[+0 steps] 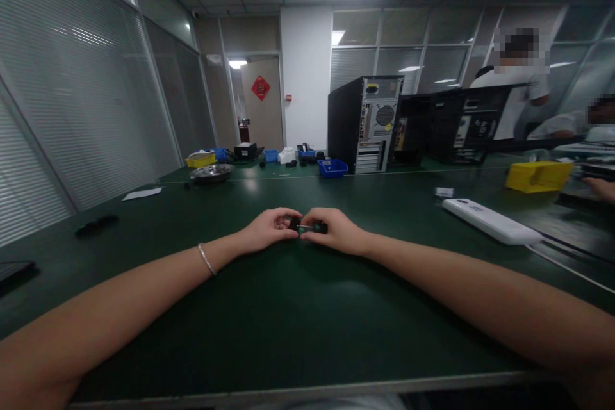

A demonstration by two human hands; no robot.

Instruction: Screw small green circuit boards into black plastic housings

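My left hand [270, 228], with a bracelet on the wrist, is closed around a small black part [293, 223] whose kind I cannot make out. In my right hand [336, 229] is a small screwdriver [319, 228] with a dark and green handle. Its thin metal shaft points left toward the black part; whether the tip touches it is too small to tell. Both hands rest close together just above the green table [307, 320], fingertips nearly meeting.
A white power strip [490, 220] with cables lies at right, near a yellow bin [539, 177]. Computer towers [369, 125] stand behind, beside a blue bin [332, 168]. A metal bowl [211, 173] sits back left. A person [514, 99] stands beyond the towers; another person's hand [603, 189] shows far right.
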